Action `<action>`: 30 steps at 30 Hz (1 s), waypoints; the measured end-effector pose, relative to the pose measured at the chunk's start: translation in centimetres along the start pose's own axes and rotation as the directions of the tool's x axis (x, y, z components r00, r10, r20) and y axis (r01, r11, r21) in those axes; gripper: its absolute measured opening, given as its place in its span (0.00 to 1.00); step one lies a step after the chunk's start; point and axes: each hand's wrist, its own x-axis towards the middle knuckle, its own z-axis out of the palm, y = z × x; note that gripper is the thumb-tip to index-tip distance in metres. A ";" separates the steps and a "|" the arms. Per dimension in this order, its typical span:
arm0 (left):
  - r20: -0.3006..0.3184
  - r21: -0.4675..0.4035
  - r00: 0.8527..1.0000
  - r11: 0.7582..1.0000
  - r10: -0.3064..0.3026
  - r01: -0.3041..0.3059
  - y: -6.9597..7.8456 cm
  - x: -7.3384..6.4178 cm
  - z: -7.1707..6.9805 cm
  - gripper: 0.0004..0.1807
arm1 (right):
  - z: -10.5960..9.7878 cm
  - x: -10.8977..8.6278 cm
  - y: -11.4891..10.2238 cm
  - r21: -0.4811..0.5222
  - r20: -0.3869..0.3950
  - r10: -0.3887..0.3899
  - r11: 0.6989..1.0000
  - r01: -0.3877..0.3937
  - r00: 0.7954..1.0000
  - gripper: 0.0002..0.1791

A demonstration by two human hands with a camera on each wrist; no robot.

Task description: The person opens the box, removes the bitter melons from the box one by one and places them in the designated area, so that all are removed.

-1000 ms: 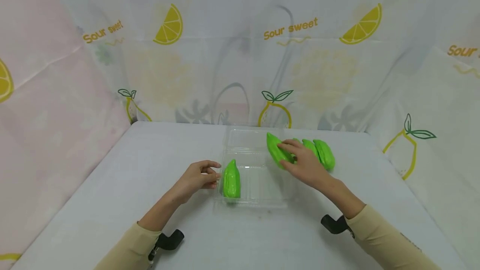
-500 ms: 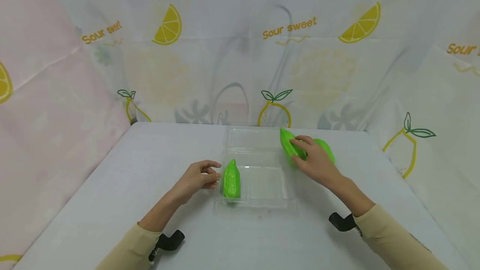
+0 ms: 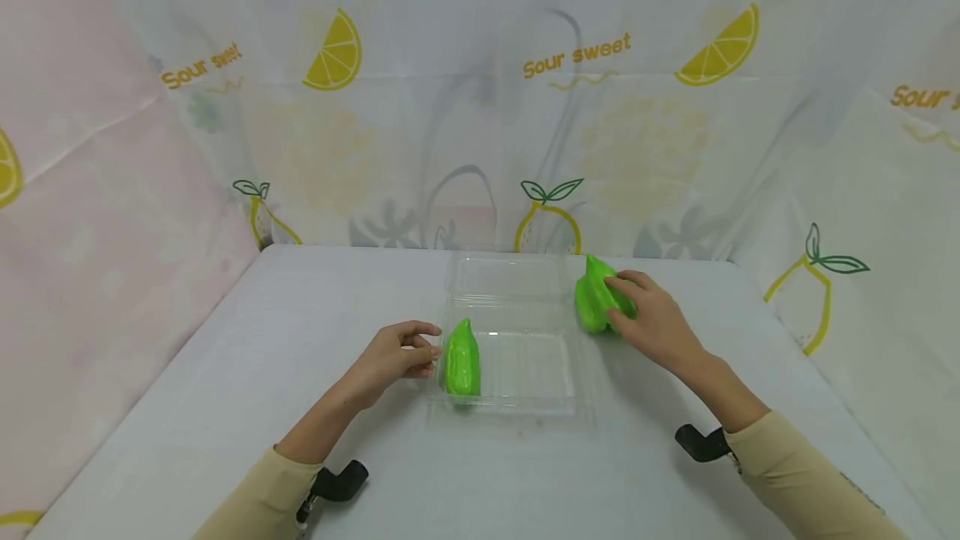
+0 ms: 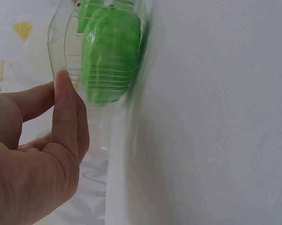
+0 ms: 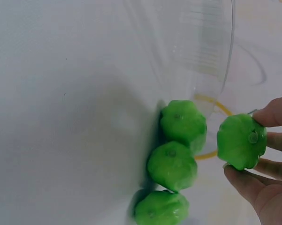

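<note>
My left hand (image 3: 397, 359) pinches the left rim of a clear plastic clamshell box (image 3: 528, 369), its lid folded back away from me. One ribbed green vegetable with a pointed tip (image 3: 462, 358) lies along the box's left side, tip pointing away. In the right wrist view, my right hand (image 5: 274, 164) grips another such green vegetable (image 5: 241, 141) between thumb and fingers, stem end toward the camera. It is held apart from a row of three similar green vegetables (image 5: 172, 166) on the table. In the head view the held one and the hand hide most of that row.
The white table (image 3: 517, 482) ends at a fabric backdrop (image 3: 420, 132) printed with lemons, with more fabric at both sides. The box lid (image 3: 510, 277) lies flat near the table's far edge, left of the row. Black wrist mounts (image 3: 341, 480) hang below both sleeves.
My right hand has moved right with the green vegetable, from over the box's right side to over the row. The left hand stays at the box rim.
</note>
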 end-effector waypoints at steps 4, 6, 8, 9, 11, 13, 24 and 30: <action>0.002 0.001 1.000 1.000 0.004 -0.004 0.0 0.0 -0.1 0.25 | -0.3 -0.2 0.7 -0.008 -0.009 0.009 1.000 -0.009 1.000 0.24; 0.003 0.002 1.000 1.000 0.006 -0.006 0.0 0.1 -0.1 0.25 | -0.4 -0.3 1.1 -0.018 -0.008 0.015 1.000 -0.016 1.000 0.24; 0.003 0.003 1.000 1.000 0.007 -0.007 -0.1 0.1 -0.1 0.25 | -0.6 -0.4 1.4 -0.027 -0.005 0.025 0.999 -0.026 1.000 0.24; 0.004 0.001 1.000 1.000 0.008 -0.008 -0.1 0.1 -0.1 0.25 | -0.6 -0.4 1.5 -0.032 -0.002 0.031 0.999 -0.031 1.000 0.24; 0.004 0.000 1.000 1.000 0.008 -0.008 -0.1 0.1 -0.1 0.25 | -0.8 -0.4 1.8 -0.041 -0.001 0.042 0.998 -0.042 0.999 0.24; 0.004 -0.002 1.000 1.000 0.007 -0.007 -0.1 0.0 0.0 0.25 | -1.0 -0.5 2.0 -0.047 -0.004 0.054 0.997 -0.054 0.999 0.24; 0.002 -0.003 1.000 1.000 0.006 -0.006 -0.2 0.1 0.0 0.24 | -2.1 -0.8 3.6 -0.053 -0.037 0.115 0.992 -0.117 0.993 0.24; 0.003 -0.010 1.000 1.000 0.000 0.000 -0.2 0.1 0.0 0.24 | -2.7 -1.1 4.1 -0.041 -0.031 0.164 0.985 -0.165 0.986 0.25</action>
